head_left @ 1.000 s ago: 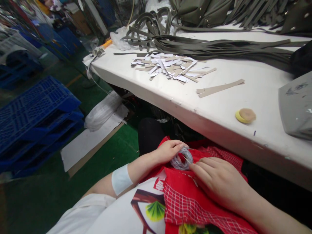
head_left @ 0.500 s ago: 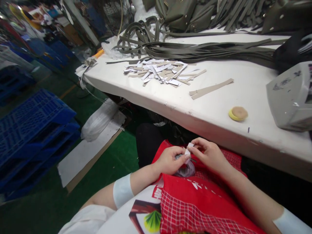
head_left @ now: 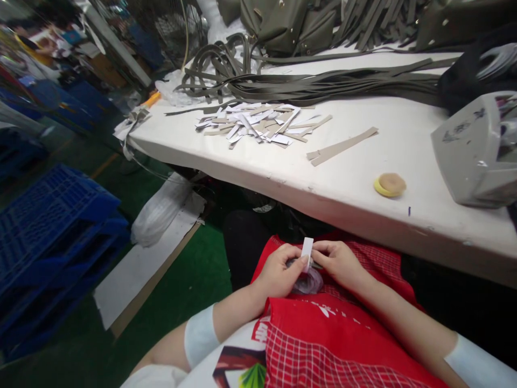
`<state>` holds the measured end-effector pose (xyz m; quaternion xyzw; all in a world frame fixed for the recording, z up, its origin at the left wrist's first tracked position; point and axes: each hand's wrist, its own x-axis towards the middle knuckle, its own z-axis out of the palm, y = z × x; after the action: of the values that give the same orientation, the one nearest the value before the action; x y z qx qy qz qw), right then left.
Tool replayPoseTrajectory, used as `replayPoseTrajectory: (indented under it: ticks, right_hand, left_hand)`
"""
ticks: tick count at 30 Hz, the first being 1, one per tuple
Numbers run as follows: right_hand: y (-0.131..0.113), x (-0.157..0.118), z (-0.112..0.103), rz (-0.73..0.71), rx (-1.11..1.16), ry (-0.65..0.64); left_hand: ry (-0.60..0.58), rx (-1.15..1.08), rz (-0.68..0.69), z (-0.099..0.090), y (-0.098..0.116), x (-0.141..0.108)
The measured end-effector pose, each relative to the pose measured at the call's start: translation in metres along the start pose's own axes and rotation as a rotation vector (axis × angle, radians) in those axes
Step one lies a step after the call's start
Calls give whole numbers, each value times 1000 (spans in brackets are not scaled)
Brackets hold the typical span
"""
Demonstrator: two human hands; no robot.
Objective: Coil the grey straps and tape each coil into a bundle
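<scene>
Over my lap, my left hand (head_left: pixel 283 269) is closed, pinching a short white strip (head_left: pixel 307 249) that stands up between thumb and fingers. My right hand (head_left: pixel 338 263) is closed too, its fingertips pressed together against the strip's right side; whether they grip the strip or something small behind it is hidden. Just below both hands, a greyish-purple translucent bundle (head_left: pixel 310 282) rests on the red apron (head_left: pixel 323 328). On the white table ahead lies a pile of white and beige strips (head_left: pixel 258 123), with a pair of beige strips (head_left: pixel 343 145) apart to its right.
A yellow-edged tape roll (head_left: pixel 390 185) and a grey holder (head_left: pixel 464 151) stand on the table's right. Long dark straps (head_left: pixel 323 86) stretch across the back. On my left are stacked blue pallets (head_left: pixel 60 215) and a board with a plastic bag (head_left: pixel 161 210) on the floor.
The white strip now stands upright with more of its length showing. My right fingers have drawn down and closer to it. The view has shifted slightly.
</scene>
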<state>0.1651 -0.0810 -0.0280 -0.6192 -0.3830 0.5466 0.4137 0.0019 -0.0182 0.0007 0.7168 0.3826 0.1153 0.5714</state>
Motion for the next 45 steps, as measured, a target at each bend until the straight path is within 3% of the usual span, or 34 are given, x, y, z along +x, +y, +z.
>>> replayPoseTrajectory:
  ticks: [5, 10, 14, 28, 37, 40, 42, 45]
  right_hand:
    - [-4, -4, -10, 38, 26, -36]
    - [-19, -12, -21, -2, 64, -134]
    - [-26, -13, -21, 82, -41, -143]
    - [-22, -4, -32, 226, -16, -227]
    - [-25, -2, -37, 222, -39, -330]
    - [-27, -7, -33, 137, -161, -266]
    - [-28, -15, -28, -10, -350, -161]
    - [-26, -26, -21, -273, -670, -45]
  left_hand:
    - [9, -109, -148, 5, 4, 6]
    - [55, -81, -126, 10, 9, 8]
    - [58, 24, -103, 10, 16, 6]
    - [32, 123, -48, 11, 17, 2]
    - [-5, 161, -26, 13, 20, 0]
    - [-4, 169, -11, 11, 21, 0]
    - [-13, 182, -21, 9, 20, 2]
    - [-168, 59, -140, 6, 15, 7]
